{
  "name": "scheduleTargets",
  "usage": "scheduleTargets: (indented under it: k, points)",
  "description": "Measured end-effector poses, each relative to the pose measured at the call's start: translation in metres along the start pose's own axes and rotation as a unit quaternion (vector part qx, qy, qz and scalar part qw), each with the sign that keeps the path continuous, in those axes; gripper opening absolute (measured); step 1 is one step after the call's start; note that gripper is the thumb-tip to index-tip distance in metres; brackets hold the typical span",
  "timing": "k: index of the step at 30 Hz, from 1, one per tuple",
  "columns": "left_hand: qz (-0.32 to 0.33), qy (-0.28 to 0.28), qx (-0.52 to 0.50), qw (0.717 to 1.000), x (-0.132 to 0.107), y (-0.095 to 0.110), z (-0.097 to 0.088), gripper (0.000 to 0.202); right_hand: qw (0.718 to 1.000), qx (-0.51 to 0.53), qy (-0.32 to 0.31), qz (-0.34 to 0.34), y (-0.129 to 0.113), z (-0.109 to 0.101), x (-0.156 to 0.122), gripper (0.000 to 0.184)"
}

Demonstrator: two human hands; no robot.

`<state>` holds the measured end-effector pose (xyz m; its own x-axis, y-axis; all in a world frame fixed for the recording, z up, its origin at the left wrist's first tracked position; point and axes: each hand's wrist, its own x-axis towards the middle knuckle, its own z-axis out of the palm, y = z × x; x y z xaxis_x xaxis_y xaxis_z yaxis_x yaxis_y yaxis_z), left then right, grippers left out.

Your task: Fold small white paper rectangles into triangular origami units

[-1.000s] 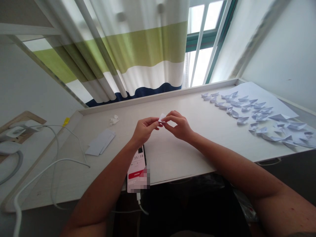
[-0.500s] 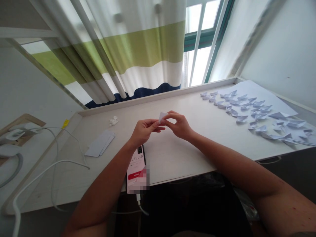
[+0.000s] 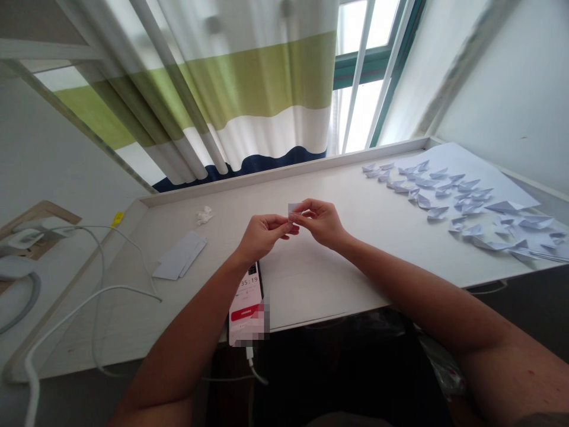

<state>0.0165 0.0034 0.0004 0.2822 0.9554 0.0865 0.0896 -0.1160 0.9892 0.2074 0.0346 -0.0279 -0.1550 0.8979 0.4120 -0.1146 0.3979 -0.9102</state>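
A small folded piece of white paper is held above the middle of the white table. My left hand pinches its lower left edge between thumb and fingers. My right hand grips it from the right, thumb and forefinger closed on it. Fingers cover most of the paper, so only its upper part shows. Several folded paper boats stand in loose rows on the right side of the table.
A stack of paper slips and a crumpled tissue lie to the left. Under my left forearm a phone sits at the front edge, plugged into a cable. White cables run along the left side. A large paper sheet lies back right.
The paper between my fingers has turned from a pointed, tilted position to a more square-on one. My right thumb has closed in toward my left fingertips.
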Motion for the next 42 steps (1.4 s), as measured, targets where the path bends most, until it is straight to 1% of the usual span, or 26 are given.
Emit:
scheduleTargets:
  k: [4, 9, 13, 17, 19, 23, 29, 36, 42]
  points:
    - [-0.010, 0.002, 0.005, 1.000, 0.000, 0.001, -0.001, 0.044, 0.999, 0.031, 0.006, 0.008, -0.001, 0.000, 0.001, 0.058]
    - [-0.013, -0.016, -0.012, 1.000, -0.001, 0.003, -0.001, 0.043, 0.998, 0.053, -0.029, 0.031, -0.004, -0.003, 0.001, 0.066]
    - [-0.006, -0.034, -0.015, 0.999, 0.000, 0.005, -0.001, 0.045, 0.996, 0.067, -0.049, 0.033, -0.004, -0.005, 0.001, 0.059]
    - [-0.005, -0.009, -0.024, 1.000, 0.000, 0.004, -0.001, 0.044, 0.994, 0.077, -0.064, 0.042, -0.005, -0.005, 0.001, 0.046]
    - [-0.010, -0.004, -0.020, 1.000, 0.000, 0.003, -0.002, 0.045, 0.993, 0.066, -0.080, 0.050, -0.006, -0.006, 0.001, 0.044]
    - [-0.019, -0.021, -0.017, 0.999, -0.001, 0.003, -0.003, 0.043, 0.990, 0.077, -0.105, 0.062, -0.011, -0.007, 0.001, 0.045]
    - [-0.018, -0.051, -0.019, 0.998, -0.002, 0.006, -0.001, 0.044, 0.991, 0.077, -0.085, 0.070, -0.014, -0.007, 0.000, 0.047]
    - [-0.011, -0.024, -0.001, 1.000, 0.000, 0.004, -0.002, 0.050, 0.993, 0.051, -0.083, 0.071, -0.009, -0.007, 0.001, 0.051]
    - [-0.006, -0.001, -0.003, 1.000, 0.001, 0.001, 0.001, 0.048, 0.992, 0.054, -0.075, 0.080, -0.006, -0.006, 0.001, 0.048]
